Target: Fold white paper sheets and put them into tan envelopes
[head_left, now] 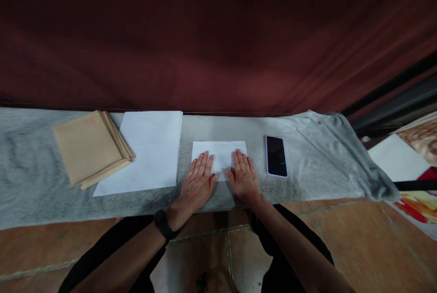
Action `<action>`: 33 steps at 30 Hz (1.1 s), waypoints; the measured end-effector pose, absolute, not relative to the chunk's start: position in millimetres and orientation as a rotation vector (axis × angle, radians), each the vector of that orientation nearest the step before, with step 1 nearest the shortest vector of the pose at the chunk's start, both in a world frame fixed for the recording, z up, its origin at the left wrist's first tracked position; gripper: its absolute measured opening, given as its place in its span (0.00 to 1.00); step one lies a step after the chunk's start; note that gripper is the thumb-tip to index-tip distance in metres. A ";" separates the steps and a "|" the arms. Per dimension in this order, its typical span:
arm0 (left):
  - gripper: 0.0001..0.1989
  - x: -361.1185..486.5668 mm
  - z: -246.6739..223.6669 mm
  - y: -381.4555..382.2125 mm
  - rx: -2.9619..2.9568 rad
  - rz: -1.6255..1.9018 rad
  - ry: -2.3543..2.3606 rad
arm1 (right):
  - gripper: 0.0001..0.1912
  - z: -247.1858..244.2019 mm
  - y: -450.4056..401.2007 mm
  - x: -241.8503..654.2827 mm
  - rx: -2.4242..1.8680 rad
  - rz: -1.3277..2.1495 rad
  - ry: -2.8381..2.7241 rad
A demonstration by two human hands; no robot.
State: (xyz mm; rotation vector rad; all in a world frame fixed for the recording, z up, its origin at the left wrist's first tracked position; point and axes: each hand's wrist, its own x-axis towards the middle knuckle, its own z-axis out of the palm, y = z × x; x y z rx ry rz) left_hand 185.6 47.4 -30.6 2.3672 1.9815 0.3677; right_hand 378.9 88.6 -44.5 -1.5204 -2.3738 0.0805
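Observation:
A small white sheet of paper [221,148], perhaps folded, lies flat on the grey cloth in front of me. My left hand [198,181] rests palm down over its left part, fingers stretched out and pointing away from me. Over the right part, my right hand [244,177] lies flat in the same way, its fingers extended. Between the two thumbs a strip of the paper shows. The palms hide the near corners of the sheet.
Left of my hands lie larger white sheets [153,152], partly under a stack of brown envelopes [89,145]. A phone [276,156] with a dark screen lies to the right. Grey cloth [317,161] covers the narrow surface, and a dark red curtain [211,56] hangs behind it.

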 end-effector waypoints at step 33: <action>0.29 209.2 -33.3 70.5 2.421 0.457 1.912 | 0.28 -27.9 98.5 354.9 -1.493 0.241 -2.483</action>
